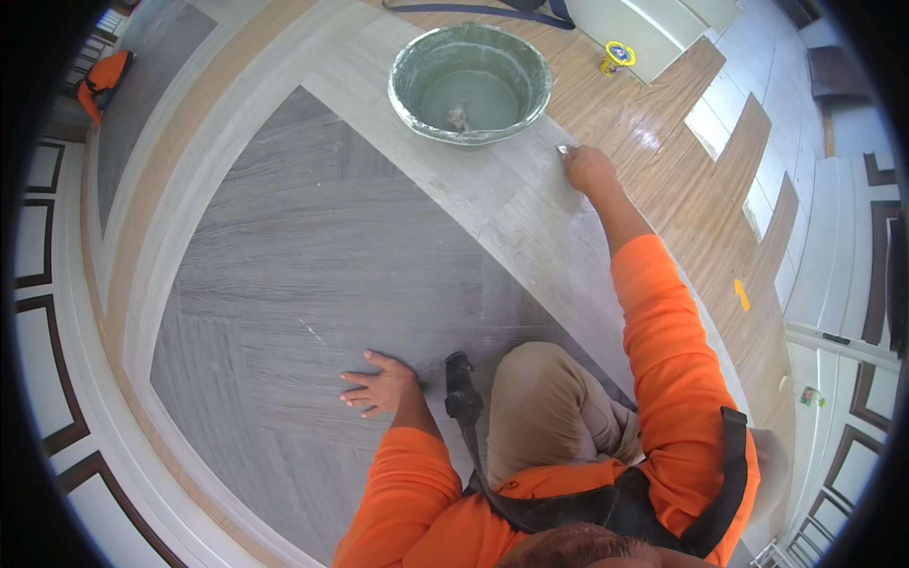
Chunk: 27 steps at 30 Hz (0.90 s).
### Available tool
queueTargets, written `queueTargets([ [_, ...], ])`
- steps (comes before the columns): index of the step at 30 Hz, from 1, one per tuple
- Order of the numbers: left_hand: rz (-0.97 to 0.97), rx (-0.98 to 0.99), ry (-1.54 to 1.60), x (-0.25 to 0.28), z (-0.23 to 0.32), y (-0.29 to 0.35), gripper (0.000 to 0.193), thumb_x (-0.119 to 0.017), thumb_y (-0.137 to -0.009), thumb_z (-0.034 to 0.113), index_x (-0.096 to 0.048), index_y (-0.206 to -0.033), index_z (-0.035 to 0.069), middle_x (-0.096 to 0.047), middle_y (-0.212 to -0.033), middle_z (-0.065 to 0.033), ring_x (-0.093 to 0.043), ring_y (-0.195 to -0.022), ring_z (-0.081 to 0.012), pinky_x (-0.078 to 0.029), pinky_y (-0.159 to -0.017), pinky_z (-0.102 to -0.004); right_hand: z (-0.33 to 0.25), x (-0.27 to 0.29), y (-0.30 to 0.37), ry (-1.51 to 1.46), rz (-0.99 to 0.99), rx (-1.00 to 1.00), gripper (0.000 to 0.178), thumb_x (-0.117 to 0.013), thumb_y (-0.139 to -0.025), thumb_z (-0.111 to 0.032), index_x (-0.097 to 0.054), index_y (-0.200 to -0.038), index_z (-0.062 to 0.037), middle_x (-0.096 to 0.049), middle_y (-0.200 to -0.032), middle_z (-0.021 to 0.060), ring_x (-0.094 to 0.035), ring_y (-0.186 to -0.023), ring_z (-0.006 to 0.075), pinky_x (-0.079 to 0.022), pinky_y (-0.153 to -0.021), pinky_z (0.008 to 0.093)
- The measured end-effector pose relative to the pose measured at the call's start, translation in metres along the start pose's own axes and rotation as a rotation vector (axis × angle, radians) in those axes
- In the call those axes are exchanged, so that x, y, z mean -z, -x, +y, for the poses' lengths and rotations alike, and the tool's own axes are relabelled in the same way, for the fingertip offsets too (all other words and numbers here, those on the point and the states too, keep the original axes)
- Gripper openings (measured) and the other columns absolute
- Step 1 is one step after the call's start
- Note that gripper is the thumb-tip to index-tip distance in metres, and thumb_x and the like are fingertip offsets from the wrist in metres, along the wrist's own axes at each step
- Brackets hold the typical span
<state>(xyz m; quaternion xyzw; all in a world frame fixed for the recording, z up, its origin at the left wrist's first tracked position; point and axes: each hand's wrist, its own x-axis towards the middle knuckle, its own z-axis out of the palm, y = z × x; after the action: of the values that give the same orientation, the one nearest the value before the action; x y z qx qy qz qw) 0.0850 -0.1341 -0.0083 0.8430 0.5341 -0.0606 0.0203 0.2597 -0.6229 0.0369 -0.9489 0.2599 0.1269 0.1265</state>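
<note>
My left hand (381, 386) is propped on the dark grey wood-look floor (331, 246), fingers spread and nothing held. With the arm stretched forward, my right hand (589, 170) is closed around a small pale, shiny piece (565, 150); its kind is too small to tell. That hand is low over the border where the light grey strip (530, 204) meets the brown wood-look planks (653, 133). Just left of it stands a green basin (407, 95) smeared with pale residue. Cloudy water and a small pale lump (458, 117) are inside it.
A yellow-rimmed roll or can (618, 57) stands beyond the basin, near a white cabinet (625, 28). Brown planks end in a stepped edge beside white tiles (757, 95). An orange-yellow piece (741, 294) and a clear bottle (800, 391) lie at right. Another person (104, 76) crouches far left.
</note>
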Motion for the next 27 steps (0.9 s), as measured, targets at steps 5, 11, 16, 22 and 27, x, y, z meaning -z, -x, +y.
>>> queueTargets([
  [5,0.011,0.016,-0.029,0.0,-0.004,-0.002,0.092,-0.025,-0.104,0.078,-0.022,-0.173,0.017,-0.013,-0.177,-0.0289,-0.01,-0.167,-0.0373,-0.006,-0.132,-0.0634,-0.004,-0.013,0.026,-0.02,0.067,0.013,0.04,-0.053,-0.108,-0.035,-0.074,-0.133,-0.0115,-0.075,-0.125,0.0209,-0.07,-0.12,0.0393,-0.055,-0.105,0.0497],
  [11,0.008,0.011,-0.022,0.0,-0.002,-0.002,0.091,-0.026,-0.105,0.077,-0.023,-0.173,0.016,-0.013,-0.177,-0.0291,-0.01,-0.167,-0.037,-0.006,-0.132,-0.0632,-0.008,0.001,0.004,0.041,-0.063,-0.011,0.044,-0.05,-0.109,-0.037,-0.069,-0.142,-0.0141,-0.072,-0.134,0.0176,-0.067,-0.125,0.0378,-0.053,-0.107,0.0493],
  [16,-0.005,-0.006,0.011,0.004,-0.001,0.0,0.092,-0.026,-0.104,0.077,-0.022,-0.173,0.016,-0.013,-0.177,-0.0294,-0.009,-0.167,-0.0372,-0.005,-0.132,-0.063,-0.005,-0.005,0.013,-0.025,0.117,0.02,0.039,-0.055,-0.108,-0.036,-0.075,-0.131,-0.0106,-0.075,-0.126,0.0203,-0.069,-0.121,0.0389,-0.055,-0.104,0.05],
  [22,-0.004,0.023,-0.024,-0.001,-0.005,-0.004,0.093,-0.025,-0.104,0.078,-0.02,-0.173,0.016,-0.011,-0.178,-0.0294,-0.008,-0.167,-0.0381,-0.006,-0.132,-0.0631,-0.01,-0.004,0.02,0.032,0.035,0.003,0.039,-0.054,-0.108,-0.036,-0.074,-0.132,-0.0109,-0.075,-0.125,0.0199,-0.07,-0.119,0.0389,-0.056,-0.103,0.0508],
  [27,-0.018,0.0,-0.016,0.0,-0.003,0.0,0.092,-0.025,-0.104,0.077,-0.02,-0.173,0.016,-0.011,-0.178,-0.0293,-0.007,-0.167,-0.0384,-0.006,-0.132,-0.0632,0.004,-0.005,0.011,0.003,0.08,0.015,0.039,-0.054,-0.108,-0.035,-0.073,-0.132,-0.0115,-0.075,-0.125,0.0196,-0.07,-0.119,0.0384,-0.056,-0.102,0.0502],
])
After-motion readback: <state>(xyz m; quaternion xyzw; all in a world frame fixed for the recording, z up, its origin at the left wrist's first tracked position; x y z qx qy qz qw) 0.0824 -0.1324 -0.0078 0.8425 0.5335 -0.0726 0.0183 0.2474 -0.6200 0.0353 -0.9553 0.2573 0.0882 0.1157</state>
